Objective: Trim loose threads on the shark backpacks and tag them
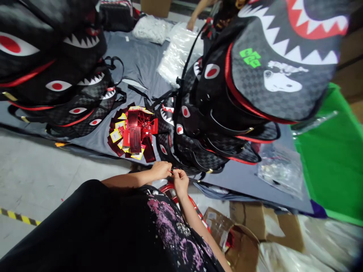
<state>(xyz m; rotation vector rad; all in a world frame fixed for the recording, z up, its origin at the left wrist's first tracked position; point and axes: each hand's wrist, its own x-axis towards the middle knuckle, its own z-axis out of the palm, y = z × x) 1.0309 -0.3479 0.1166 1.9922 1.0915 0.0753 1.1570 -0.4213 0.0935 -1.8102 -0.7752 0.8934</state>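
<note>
My left hand (160,169) and my right hand (180,180) meet close together at the near edge of the grey sheet (141,64), both with fingers pinched. Between them runs something small and thin at a black strap (195,177); what it is I cannot make out. A backpack with red trim (170,190) lies partly hidden under my arms. Just beyond my hands lies a heap of red and yellow hang tags (133,134). A tall stack of black shark-mouth backpacks (227,109) stands right of the tags.
Another stack of shark-mouth backpacks (56,79) lies at the left. Clear plastic bags (178,53) lie at the back, where another person's arm (197,13) reaches in. A bag of small parts (280,170), a green sheet (334,158) and open cartons (241,234) are at the right.
</note>
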